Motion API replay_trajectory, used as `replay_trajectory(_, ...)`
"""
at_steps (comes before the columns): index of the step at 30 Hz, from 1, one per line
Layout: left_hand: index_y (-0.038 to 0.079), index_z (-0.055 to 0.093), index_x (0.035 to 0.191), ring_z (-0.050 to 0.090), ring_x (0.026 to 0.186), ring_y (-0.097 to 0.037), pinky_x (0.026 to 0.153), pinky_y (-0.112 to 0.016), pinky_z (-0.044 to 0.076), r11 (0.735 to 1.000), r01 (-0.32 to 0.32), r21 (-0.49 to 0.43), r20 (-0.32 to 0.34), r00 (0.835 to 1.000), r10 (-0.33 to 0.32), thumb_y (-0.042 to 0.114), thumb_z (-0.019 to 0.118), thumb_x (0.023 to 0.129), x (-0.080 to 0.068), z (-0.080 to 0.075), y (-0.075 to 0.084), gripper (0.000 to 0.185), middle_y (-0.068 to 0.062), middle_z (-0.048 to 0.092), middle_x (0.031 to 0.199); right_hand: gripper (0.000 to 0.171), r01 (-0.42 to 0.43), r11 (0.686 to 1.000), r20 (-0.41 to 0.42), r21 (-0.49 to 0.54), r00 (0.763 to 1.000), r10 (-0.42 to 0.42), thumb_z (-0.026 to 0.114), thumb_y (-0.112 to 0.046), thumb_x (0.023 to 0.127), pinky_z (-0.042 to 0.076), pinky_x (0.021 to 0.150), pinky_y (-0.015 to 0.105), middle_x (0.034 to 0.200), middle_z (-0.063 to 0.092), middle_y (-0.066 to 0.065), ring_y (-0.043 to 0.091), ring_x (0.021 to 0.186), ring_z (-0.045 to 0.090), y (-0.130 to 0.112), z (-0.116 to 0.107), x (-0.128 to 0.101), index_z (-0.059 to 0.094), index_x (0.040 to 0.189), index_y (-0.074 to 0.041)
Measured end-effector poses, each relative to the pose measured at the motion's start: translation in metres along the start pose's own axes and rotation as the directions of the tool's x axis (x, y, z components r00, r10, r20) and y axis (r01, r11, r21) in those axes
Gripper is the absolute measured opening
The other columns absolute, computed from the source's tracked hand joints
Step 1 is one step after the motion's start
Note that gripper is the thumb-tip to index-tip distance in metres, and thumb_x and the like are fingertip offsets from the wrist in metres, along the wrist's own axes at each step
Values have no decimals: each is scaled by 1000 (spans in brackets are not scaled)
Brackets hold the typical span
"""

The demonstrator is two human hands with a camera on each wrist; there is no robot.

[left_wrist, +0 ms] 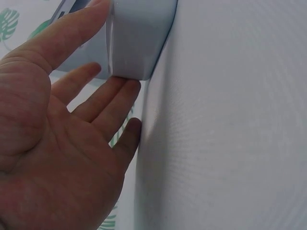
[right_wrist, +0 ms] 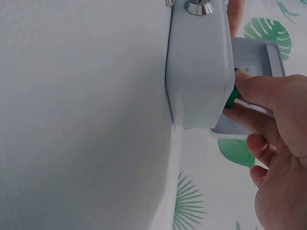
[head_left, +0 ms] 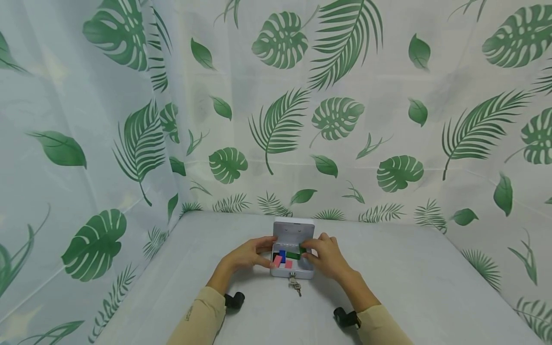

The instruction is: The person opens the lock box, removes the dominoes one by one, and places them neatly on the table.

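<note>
on the table (head_left: 388,287), i'm bracing the stiff metal box (head_left: 292,271) with flat left fingers (left_wrist: 103,103); right fingers (right_wrist: 261,88) are pinching a small, light green block (head_left: 295,255).

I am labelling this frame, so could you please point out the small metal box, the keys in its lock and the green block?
small metal box (head_left: 292,274): head view, on its front wall.
keys (head_left: 295,285): head view, on the bunch hanging from the lock.
green block (head_left: 294,255): head view, on its top face inside the box.

Smooth painted-metal box (head_left: 293,271), matt tabletop (head_left: 409,282)
</note>
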State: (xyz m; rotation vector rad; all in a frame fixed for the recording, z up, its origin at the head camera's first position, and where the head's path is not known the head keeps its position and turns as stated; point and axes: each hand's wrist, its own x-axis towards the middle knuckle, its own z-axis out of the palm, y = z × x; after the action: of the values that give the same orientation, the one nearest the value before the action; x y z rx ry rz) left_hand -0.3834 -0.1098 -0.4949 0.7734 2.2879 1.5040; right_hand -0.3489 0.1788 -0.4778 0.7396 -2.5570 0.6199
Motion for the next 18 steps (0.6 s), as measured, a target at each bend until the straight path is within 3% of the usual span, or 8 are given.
replay_trajectory(18, 12, 40, 160, 45, 149, -35, 124, -59, 31, 1000, 3, 8, -9, 1000, -2, 15, 87, 84, 1, 1, -2, 89, -11, 45, 163, 25, -7, 1000, -29, -11, 1000, 6, 83, -16, 88, 28, 76, 34, 101, 77, -3, 10, 81, 38, 13, -12, -4, 80, 112, -13)
